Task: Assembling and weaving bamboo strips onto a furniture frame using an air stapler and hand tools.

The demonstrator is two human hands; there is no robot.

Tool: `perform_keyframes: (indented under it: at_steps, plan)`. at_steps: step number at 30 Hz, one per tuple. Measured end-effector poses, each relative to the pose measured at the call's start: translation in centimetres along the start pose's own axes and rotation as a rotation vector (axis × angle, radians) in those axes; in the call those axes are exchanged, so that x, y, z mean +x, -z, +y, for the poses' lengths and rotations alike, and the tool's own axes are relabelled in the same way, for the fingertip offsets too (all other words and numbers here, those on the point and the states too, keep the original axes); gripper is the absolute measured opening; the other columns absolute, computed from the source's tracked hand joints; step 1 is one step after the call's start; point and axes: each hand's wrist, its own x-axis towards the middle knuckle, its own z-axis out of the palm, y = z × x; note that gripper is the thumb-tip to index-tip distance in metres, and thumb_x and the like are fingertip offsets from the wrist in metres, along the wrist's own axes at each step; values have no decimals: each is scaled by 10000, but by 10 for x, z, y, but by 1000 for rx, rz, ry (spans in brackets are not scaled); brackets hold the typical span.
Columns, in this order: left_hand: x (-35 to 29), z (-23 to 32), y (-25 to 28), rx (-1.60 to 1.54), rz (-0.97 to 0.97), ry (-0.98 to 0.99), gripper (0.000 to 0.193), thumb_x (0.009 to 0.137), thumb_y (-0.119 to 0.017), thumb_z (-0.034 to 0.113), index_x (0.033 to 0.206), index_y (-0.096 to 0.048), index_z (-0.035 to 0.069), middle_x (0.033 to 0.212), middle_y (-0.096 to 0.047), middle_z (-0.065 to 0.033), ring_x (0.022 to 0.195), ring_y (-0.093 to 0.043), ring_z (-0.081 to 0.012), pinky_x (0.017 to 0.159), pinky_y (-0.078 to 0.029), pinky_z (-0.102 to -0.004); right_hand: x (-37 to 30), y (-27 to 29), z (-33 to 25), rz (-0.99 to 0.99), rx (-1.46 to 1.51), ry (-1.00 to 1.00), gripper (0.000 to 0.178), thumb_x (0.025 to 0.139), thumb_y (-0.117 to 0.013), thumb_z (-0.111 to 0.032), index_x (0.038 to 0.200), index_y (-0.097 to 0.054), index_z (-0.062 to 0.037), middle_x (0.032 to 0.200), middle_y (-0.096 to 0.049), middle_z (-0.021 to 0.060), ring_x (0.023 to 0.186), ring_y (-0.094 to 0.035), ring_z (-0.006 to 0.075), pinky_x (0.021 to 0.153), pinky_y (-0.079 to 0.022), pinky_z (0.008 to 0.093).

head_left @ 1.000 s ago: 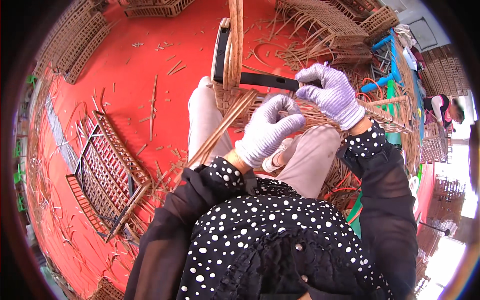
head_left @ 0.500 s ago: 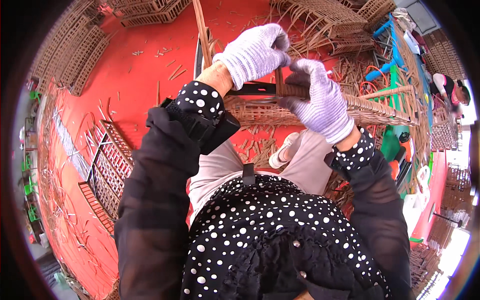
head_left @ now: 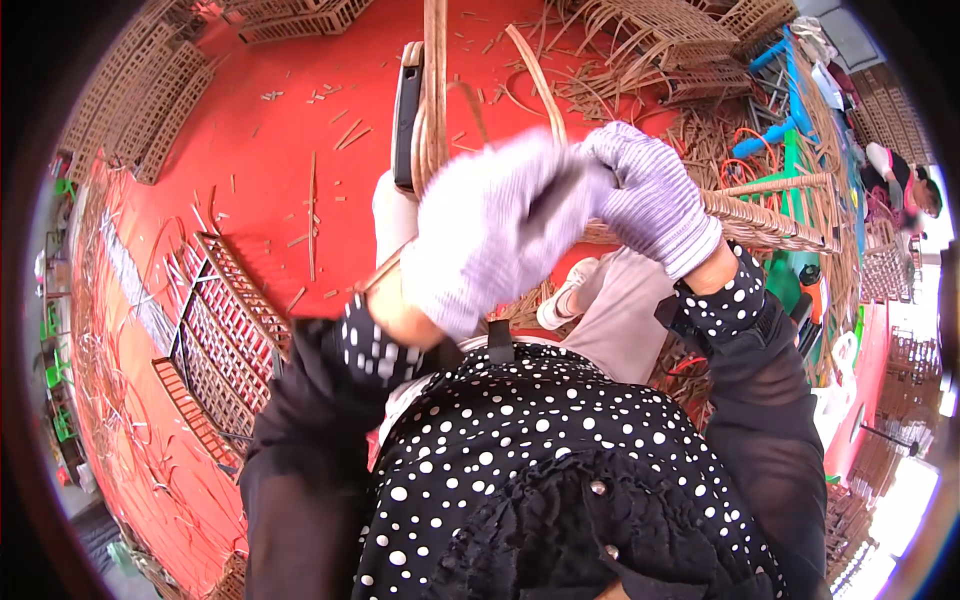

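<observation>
My right hand [head_left: 655,200], in a lilac knitted glove, is closed, its fingertips curled in where the two hands meet; what lies in them is hidden. Against it is my gloved left hand [head_left: 490,235], so smeared by motion that its fingers cannot be read. A flat brown weaving strip [head_left: 537,75] runs down behind the hands. Beneath my right hand, a woven wicker panel [head_left: 770,222] stretches off to the right. Left of the hands stands a black slotted bar [head_left: 407,115], with long brown strips [head_left: 434,85] upright beside it.
Brown offcuts [head_left: 350,133] litter the red floor [head_left: 270,200]. A wicker frame [head_left: 225,345] lies at left, and stacked wicker pieces [head_left: 140,100] stand at far left. Woven pieces [head_left: 660,45] and a blue tube frame [head_left: 770,140] occupy the upper right. Another person [head_left: 905,185] is at far right.
My left hand has come down and nearer to me, partly covering the bar. The black slotted bar and upright strips now show at left. My right hand has shifted slightly right.
</observation>
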Motion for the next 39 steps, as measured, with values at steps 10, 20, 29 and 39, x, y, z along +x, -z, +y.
perform_keyframes:
  at_steps: [10,20,29,39]
  plan:
    - [-38,-28,-45,-1136,10,567,805,755,-634,65,1391,-142,105,819,-547,-36,510,-470,-75,439,-406,-203,1,-5,0,-32,237,-90,240,643,-735,-127,812,-593,-34,730,-573,88,659,-563,208,610,-462,310]
    - [-39,-1,-34,-670,-85,775,224,890,-503,271,900,-493,47,623,-471,-3,429,-413,-63,391,-346,-218,1,-4,-2,4,184,-13,229,657,-724,-111,842,-611,-37,740,-578,86,684,-584,215,627,-466,313]
    - [19,31,12,311,-315,147,223,819,-564,210,730,-604,9,644,-550,-154,586,-558,-298,555,-432,-356,-17,-5,-2,24,-125,76,329,672,-716,-306,869,-585,-78,795,-566,98,724,-590,283,640,-475,378]
    - [33,2,25,-216,-105,357,401,783,-657,194,1138,-526,61,822,-613,-79,619,-576,-84,551,-481,-216,-20,-8,-23,21,-46,-242,368,622,-757,-363,738,-597,-53,714,-582,99,645,-601,279,585,-471,372]
